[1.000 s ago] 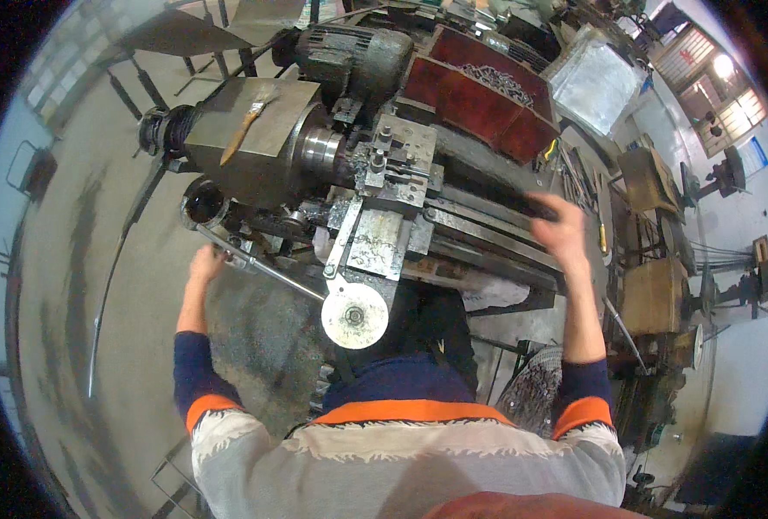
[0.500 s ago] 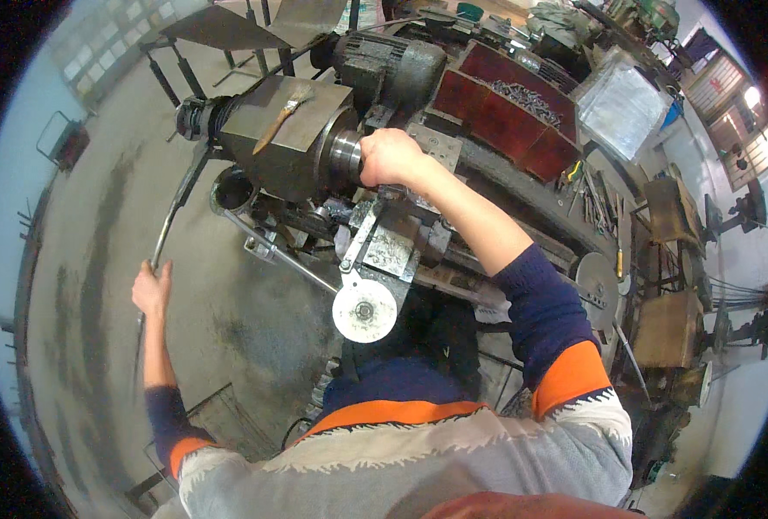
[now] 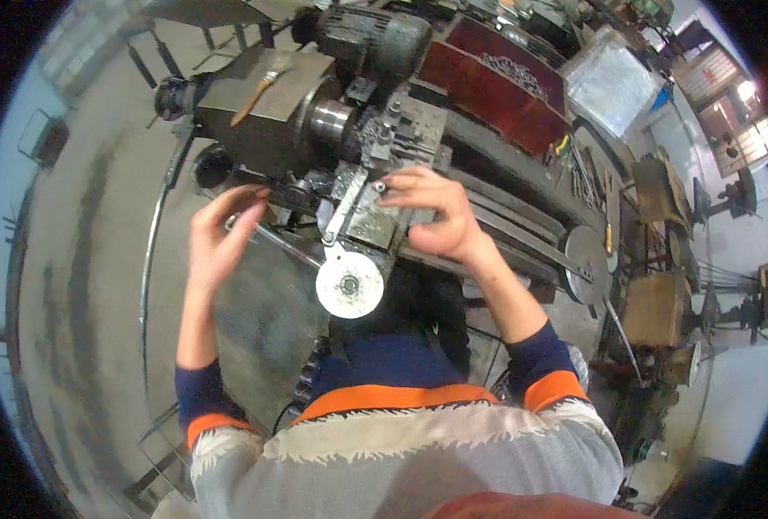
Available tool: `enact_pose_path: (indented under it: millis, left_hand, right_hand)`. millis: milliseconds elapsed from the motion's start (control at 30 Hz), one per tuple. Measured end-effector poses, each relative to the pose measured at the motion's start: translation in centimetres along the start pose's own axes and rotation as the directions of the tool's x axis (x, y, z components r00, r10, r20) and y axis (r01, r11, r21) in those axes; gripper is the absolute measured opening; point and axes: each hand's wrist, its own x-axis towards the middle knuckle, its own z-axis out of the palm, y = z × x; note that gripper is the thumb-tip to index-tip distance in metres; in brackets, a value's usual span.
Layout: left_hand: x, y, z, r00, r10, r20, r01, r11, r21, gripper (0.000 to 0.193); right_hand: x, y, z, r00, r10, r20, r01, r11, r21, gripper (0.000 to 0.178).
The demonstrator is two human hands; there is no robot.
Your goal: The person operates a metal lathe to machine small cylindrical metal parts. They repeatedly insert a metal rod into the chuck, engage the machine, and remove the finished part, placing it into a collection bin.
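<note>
My right hand [image 3: 440,212] is over the metal block of the lathe's slide [image 3: 371,223], its fingers bent round a small round metal part [image 3: 379,186] that shows at the fingertips; the rest of that part is hidden. To the left, my left hand [image 3: 224,229] is raised with thumb and fingers apart and nothing visible in it. It is near a slanting metal rod [image 3: 289,246]. Beyond the hands, the shiny spindle nose [image 3: 332,119] juts from the headstock [image 3: 267,99]. A white disc handwheel [image 3: 349,285] sits in front of the slide.
A brush [image 3: 258,93] lies on the headstock. A long bar lever [image 3: 152,251] runs down at the left. Behind the slide stands a dark red tray [image 3: 466,91] with metal bits in it. Several hand tools [image 3: 583,177] lie at the right, and a motor [image 3: 371,43] is at the back.
My left hand has let go of the long lever and moved right, toward the lathe. My right hand has come back from the spindle nose toward me, with the small metal part at its fingertips.
</note>
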Motion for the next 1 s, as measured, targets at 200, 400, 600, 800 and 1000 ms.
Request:
enact_pose_path:
  millis: [200, 400, 600, 800, 1000]
  left_hand:
    - [4.4, 4.1, 11.3, 0.831, 0.446, 0.333, -0.332, 0.877, -0.347, 0.026]
    - [4.3, 4.8, 13.7, 0.831, 0.39, 0.396, -0.178, 0.862, -0.476, 0.021]
    - [4.3, 3.9, 14.5, 0.876, 0.337, 0.346, -0.142, 0.864, -0.483, 0.019]
    - [4.1, 3.3, 12.2, 0.917, 0.289, 0.275, -0.217, 0.94, -0.263, 0.014]
    - [3.5, 1.1, 9.0, 0.96, 0.039, 0.276, 0.051, 0.949, -0.311, 0.016]
  right_hand:
    - [-3.2, -3.1, -0.4, 0.982, 0.151, -0.111, -0.147, 0.988, 0.043, 0.051]
    - [-4.8, -2.3, -1.6, 0.985, 0.118, -0.125, -0.107, 0.99, 0.092, 0.053]
    - [-4.8, -1.7, -1.6, 0.983, 0.107, -0.147, -0.105, 0.994, 0.019, 0.045]
    - [-4.9, -0.3, -5.3, 0.978, 0.188, -0.095, -0.205, 0.952, -0.227, 0.043]
    - [-0.1, 6.3, -16.4, 0.877, 0.321, -0.357, -0.48, 0.573, -0.664, 0.042]
